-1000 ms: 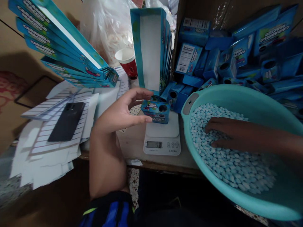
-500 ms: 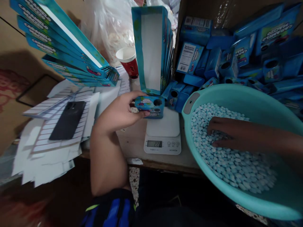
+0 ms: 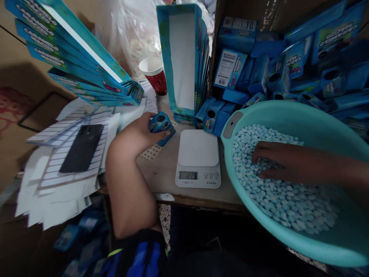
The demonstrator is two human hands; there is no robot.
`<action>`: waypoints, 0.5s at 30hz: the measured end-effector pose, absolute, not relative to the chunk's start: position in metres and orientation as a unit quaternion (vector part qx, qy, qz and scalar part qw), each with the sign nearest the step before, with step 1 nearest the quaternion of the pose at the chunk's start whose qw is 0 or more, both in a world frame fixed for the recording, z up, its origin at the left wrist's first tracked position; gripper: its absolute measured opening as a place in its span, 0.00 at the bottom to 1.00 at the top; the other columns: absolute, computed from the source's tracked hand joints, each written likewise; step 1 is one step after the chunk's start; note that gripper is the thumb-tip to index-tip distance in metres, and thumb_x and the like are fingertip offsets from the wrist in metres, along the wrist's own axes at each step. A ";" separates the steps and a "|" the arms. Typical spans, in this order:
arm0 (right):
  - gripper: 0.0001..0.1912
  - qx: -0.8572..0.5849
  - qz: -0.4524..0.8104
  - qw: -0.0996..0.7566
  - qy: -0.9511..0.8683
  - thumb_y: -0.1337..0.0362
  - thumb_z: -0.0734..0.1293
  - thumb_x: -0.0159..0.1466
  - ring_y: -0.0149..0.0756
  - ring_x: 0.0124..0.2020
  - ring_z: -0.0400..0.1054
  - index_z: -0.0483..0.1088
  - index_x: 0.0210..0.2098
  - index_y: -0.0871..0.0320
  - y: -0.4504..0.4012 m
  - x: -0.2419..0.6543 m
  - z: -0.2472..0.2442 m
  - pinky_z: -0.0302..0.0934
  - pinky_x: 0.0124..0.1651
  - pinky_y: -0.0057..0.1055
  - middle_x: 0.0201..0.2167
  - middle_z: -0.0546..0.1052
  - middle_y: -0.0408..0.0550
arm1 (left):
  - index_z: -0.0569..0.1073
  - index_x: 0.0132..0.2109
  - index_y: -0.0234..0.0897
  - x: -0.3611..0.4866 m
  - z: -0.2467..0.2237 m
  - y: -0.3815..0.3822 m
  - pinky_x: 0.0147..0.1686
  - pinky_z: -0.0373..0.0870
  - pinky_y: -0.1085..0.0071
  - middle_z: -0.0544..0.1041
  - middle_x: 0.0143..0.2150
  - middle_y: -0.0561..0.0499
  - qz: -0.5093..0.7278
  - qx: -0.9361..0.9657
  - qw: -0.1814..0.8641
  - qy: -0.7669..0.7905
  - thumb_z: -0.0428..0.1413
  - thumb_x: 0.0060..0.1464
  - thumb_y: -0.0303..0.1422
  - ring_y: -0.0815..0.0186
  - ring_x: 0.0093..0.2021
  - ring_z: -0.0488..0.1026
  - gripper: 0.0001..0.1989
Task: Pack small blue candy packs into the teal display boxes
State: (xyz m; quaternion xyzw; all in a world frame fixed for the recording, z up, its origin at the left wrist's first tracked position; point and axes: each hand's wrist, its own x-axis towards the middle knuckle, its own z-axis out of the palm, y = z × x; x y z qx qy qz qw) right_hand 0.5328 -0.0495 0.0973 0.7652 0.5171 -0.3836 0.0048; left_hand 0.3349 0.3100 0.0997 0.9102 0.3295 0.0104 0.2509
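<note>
My left hand [image 3: 142, 137] is closed around a small blue candy box [image 3: 162, 124] with dark round holes, tilted above the table to the left of a white kitchen scale [image 3: 198, 150]. The scale's plate carries nothing, and its display shows dark digits. At the right, my right hand [image 3: 271, 159] lies over light-blue and white candies [image 3: 288, 204] inside a turquoise basin [image 3: 245, 204]. Its thumb and fingers are apart, with the fingertips among the candies. Whether any candy sits under the palm is hidden.
Many blue boxes [image 3: 230, 69] fill a carton behind the basin. Nested display trays [image 3: 181, 61] stand behind the scale, others [image 3: 86, 57] at the left. A red paper cup [image 3: 155, 77], a sticker sheet [image 3: 151, 152], and a phone [image 3: 82, 148] on papers [image 3: 37, 192] lie about.
My left hand has moved the candy box left, off the area over the scale, and tilted it. The scale's digits have changed. My right hand is nearly still among the candies.
</note>
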 end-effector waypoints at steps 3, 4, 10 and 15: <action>0.21 0.762 -0.391 0.016 0.516 0.44 0.60 0.69 0.49 0.51 0.69 0.69 0.55 0.47 -0.048 0.531 0.100 0.62 0.49 0.45 0.56 0.69 0.49 | 0.71 0.57 0.41 0.336 0.098 0.307 0.47 0.74 0.56 0.80 0.45 0.46 0.024 0.915 0.258 0.310 0.66 0.47 0.53 0.50 0.44 0.77 0.34; 0.21 0.760 -0.391 0.017 0.519 0.44 0.60 0.69 0.49 0.50 0.69 0.69 0.55 0.47 -0.048 0.530 0.100 0.62 0.49 0.44 0.56 0.69 0.49 | 0.71 0.57 0.40 0.336 0.097 0.308 0.48 0.75 0.55 0.80 0.45 0.46 0.021 0.917 0.258 0.305 0.66 0.48 0.52 0.50 0.45 0.77 0.34; 0.22 0.752 -0.390 0.019 0.532 0.42 0.59 0.70 0.49 0.49 0.71 0.71 0.53 0.47 -0.047 0.528 0.095 0.63 0.47 0.45 0.55 0.71 0.49 | 0.70 0.60 0.40 0.338 0.091 0.316 0.62 0.67 0.46 0.74 0.58 0.40 0.121 0.926 0.243 0.263 0.67 0.50 0.48 0.43 0.61 0.70 0.33; 0.20 0.757 -0.363 0.014 0.544 0.48 0.57 0.72 0.49 0.43 0.73 0.75 0.45 0.52 -0.042 0.525 0.085 0.66 0.45 0.45 0.45 0.76 0.52 | 0.74 0.53 0.46 0.349 0.116 0.256 0.65 0.65 0.46 0.75 0.58 0.47 0.264 0.901 0.316 0.137 0.60 0.59 0.40 0.46 0.68 0.62 0.15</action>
